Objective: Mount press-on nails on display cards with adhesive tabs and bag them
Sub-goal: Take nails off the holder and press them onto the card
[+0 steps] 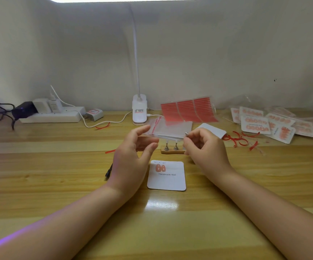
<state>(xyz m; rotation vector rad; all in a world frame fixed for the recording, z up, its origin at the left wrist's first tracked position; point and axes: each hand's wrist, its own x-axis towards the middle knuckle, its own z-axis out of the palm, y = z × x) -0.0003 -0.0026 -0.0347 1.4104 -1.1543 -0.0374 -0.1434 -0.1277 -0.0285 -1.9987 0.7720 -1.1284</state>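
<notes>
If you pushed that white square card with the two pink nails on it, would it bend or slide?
The white square display card would probably slide: it lies flat on the glossy wooden table. It looks thin, so likely light and slightly bendy.

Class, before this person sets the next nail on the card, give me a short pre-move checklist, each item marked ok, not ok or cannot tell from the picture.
1. Display card lies flat on the table, between the hands: ok.
2. Card has free room beside the two mounted nails: ok.
3. Right hand pinches a small item at its fingertips: ok; whether it is a nail: cannot tell.
4. Left hand is free, fingers relaxed: ok.
5. Adhesive tab already placed on the card's next spot: cannot tell.
6. Nail stand still holds nails: cannot tell.
</notes>
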